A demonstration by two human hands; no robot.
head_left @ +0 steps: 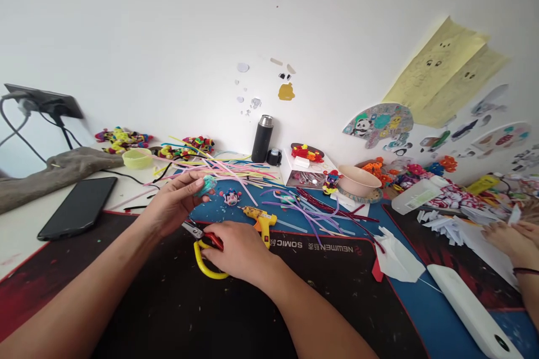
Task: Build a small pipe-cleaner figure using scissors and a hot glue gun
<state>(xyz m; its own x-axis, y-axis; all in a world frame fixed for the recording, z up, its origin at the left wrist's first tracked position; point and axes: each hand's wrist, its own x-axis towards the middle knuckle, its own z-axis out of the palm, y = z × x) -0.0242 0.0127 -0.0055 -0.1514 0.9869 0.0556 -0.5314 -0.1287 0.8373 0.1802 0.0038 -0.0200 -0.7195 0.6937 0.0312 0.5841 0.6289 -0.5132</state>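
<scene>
My left hand (177, 202) pinches a small fuzzy teal piece (206, 185) between thumb and fingers, raised over the blue mat. Just below and to the right, my right hand (236, 249) is closed on scissors (210, 263) with yellow and red handles. Their metal blades point up and left, under my left hand, and do not touch the teal piece. A yellow glue gun (263, 222) lies beyond my right hand. A small doll head (231, 197) with pink and dark parts sits between the teal piece and the glue gun.
Pipe cleaners (223, 168) lie in a loose pile at the back. A black bottle (263, 140) stands by the wall. At left are a phone (78, 207) and green bowl (137, 158); at right, a pink bowl (359, 180), white device (471, 308) and another person's hands (505, 238).
</scene>
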